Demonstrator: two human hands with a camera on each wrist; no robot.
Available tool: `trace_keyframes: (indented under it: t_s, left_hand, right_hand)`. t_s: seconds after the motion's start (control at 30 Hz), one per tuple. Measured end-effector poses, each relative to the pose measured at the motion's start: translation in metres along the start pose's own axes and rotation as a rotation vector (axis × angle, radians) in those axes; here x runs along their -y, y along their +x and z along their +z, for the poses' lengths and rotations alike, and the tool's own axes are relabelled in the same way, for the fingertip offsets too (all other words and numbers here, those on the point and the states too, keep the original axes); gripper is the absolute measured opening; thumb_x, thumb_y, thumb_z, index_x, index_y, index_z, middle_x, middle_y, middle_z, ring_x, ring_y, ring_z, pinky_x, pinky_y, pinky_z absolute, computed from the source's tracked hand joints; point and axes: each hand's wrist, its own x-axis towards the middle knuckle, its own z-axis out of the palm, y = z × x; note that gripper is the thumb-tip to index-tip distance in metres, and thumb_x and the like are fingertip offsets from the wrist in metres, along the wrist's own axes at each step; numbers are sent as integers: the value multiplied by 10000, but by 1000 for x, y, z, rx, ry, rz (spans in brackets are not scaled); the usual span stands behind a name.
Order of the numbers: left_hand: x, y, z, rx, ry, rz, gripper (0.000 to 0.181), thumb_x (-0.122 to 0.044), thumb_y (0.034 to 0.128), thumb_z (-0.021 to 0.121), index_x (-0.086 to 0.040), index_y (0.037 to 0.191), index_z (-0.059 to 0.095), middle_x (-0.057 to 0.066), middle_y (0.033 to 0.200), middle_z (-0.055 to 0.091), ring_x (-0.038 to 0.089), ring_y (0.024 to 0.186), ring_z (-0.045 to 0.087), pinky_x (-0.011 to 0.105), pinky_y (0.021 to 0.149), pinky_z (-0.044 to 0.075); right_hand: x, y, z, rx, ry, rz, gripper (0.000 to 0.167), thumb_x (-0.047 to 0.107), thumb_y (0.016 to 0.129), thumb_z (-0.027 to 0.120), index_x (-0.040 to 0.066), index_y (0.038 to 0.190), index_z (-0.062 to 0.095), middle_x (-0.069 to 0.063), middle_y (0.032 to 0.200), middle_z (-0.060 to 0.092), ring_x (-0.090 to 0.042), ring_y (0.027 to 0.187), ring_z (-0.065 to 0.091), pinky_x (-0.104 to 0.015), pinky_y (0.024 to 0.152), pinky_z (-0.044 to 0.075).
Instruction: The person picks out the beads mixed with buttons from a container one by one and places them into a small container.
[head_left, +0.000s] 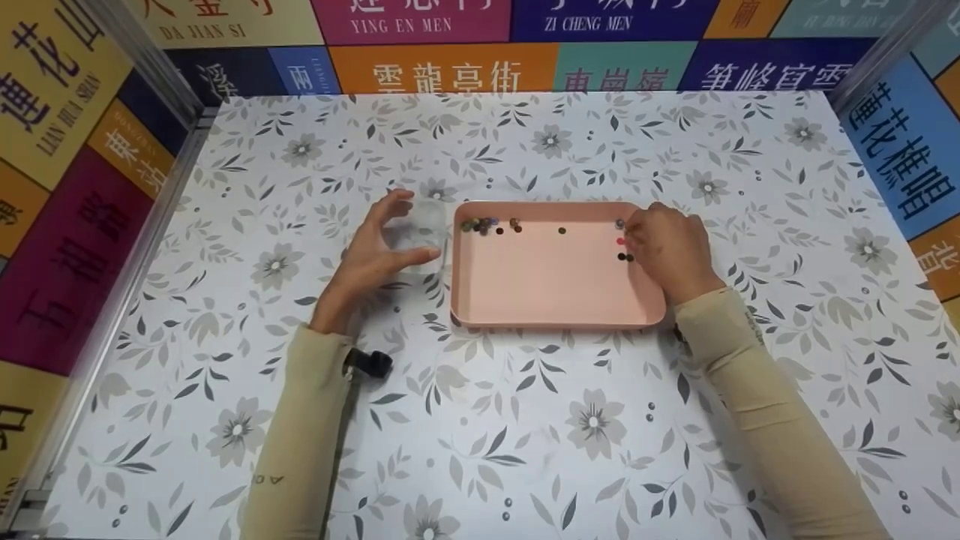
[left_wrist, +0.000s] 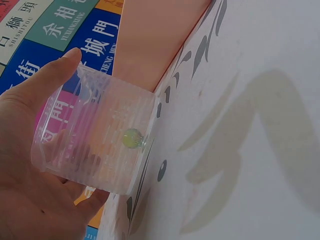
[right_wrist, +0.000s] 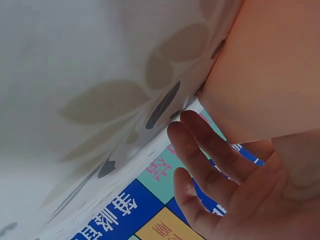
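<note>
My left hand [head_left: 375, 244] holds a clear ribbed plastic cup [left_wrist: 95, 130], thumb near its rim and fingers round the far side. Low inside the cup sits a yellow-green marble [left_wrist: 132, 138]. Beside it stands a shallow pink tray [head_left: 555, 300] with several small marbles [head_left: 480, 224] along its far left wall. My right hand [head_left: 671, 247] reaches over the tray's right wall, close to a few red and dark marbles [head_left: 625, 257]. In the right wrist view three fingers [right_wrist: 200, 150] stay outside the wall; thumb and index fingertips are hidden, so any marble between them cannot be seen.
A white cloth with grey flowers and leaves covers the table [head_left: 487, 435]. Coloured panels with Chinese lettering [head_left: 442, 71] stand along the back and both sides. A black strap piece [head_left: 371, 364] sticks out at the left wrist.
</note>
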Motion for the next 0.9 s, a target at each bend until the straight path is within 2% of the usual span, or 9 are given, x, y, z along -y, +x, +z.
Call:
trace_keyframes:
  t_s: [0.3, 0.53, 0.77, 0.9]
  left_hand:
    - [-2, 1, 0, 1, -7, -13, 965, -287, 784, 926, -238, 1583, 387, 115, 1608, 436, 345, 1488, 430, 573, 1245, 337]
    - [1, -1, 1, 2, -16, 16, 958, -290, 771, 936, -230, 1570, 411, 119, 1583, 455, 343, 1461, 460, 555, 1227, 366]
    - [2, -1, 1, 5, -12, 29, 956, -259, 776, 932, -212, 1574, 409, 130, 1581, 457, 351, 1465, 458, 543, 1233, 364]
    - [0, 0, 0, 0, -2, 31, 958, -271, 776, 932, -206, 1575, 407, 126, 1580, 462, 346, 1464, 460, 542, 1237, 360]
  right_hand:
    - [2, 0, -4, 31, 13, 44, 140, 63, 900, 729, 7, 1016, 782, -225, 998, 700, -466, 915, 651, -622, 799, 487]
    - [2, -3, -4, 53, 32, 69, 152, 90, 916, 736, 10, 1037, 781, -217, 1026, 685, -469, 957, 638, -616, 824, 481]
    - [3, -3, -3, 18, 25, 54, 145, 78, 909, 713, 17, 1014, 793, -213, 1015, 697, -486, 927, 645, -624, 783, 488]
    - [6, -1, -6, 8, 34, 59, 139, 82, 914, 713, 11, 1006, 791, -209, 1042, 690, -476, 971, 620, -614, 833, 468]
